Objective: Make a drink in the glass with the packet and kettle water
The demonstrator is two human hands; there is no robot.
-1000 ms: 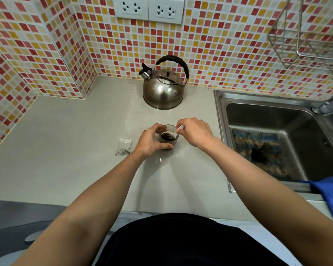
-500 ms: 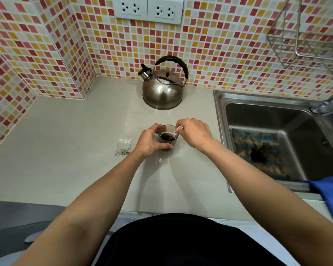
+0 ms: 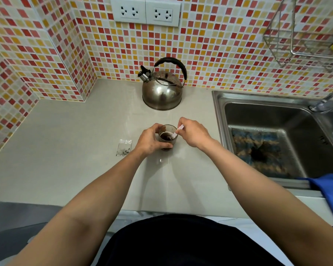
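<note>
I have my left hand [image 3: 150, 140] wrapped around the glass [image 3: 166, 138] of dark drink on the countertop [image 3: 75, 150] before the kettle [image 3: 161, 89], my right hand [image 3: 193, 132] pinching a small white stirrer [image 3: 176, 132], best swirled gently, off the rim.

kettle [image 3: 161, 91] behind, sink [image 3: 219, 120] right, left open

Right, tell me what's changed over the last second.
Almost nothing. The right hand keeps the white stirrer dipped in the dark drink, its tip barely shifting. The left hand stays wrapped around the glass. Kettle and packet have not moved.
</note>
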